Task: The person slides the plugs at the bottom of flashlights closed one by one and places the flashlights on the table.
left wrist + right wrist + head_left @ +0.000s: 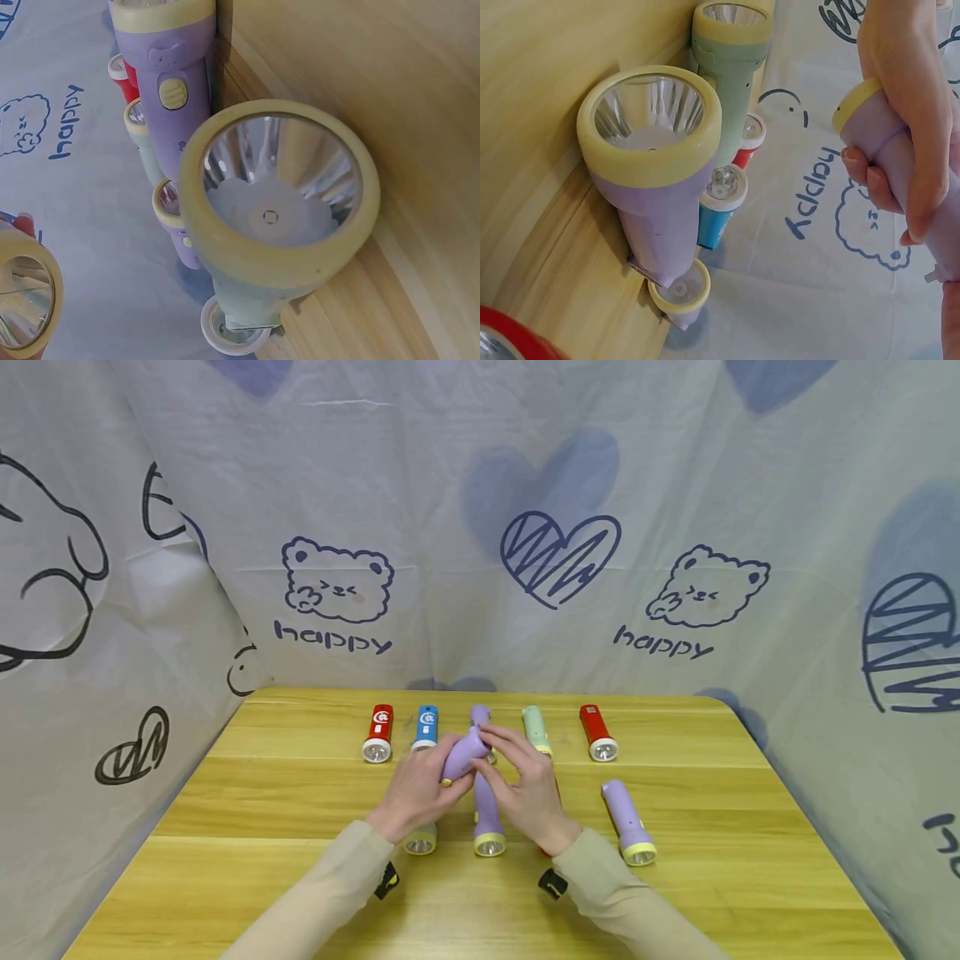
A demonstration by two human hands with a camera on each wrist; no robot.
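My left hand (420, 785) grips a purple flashlight (465, 755) with a yellow rim, raised above the table. In the right wrist view, the left fingers wrap round the held flashlight's body (881, 139), its lens end turned away from my right hand. My right hand (534, 789) pinches the tail end between thumb and fingers. A small pale nub juts from the body near that end. Only the lens end of this flashlight (54, 289) shows in the left wrist view. Below the hands lies another purple flashlight (487, 814), with a green flashlight (420, 841) on its left.
At the back lie red (382, 718), blue (427, 722), purple (480, 713), green (535, 727) and second red (596, 727) flashlights in a row. A purple flashlight (627, 822) lies front right. Another red flashlight (510, 337) is mostly hidden under my right hand. Printed cloth (450, 635) hangs behind.
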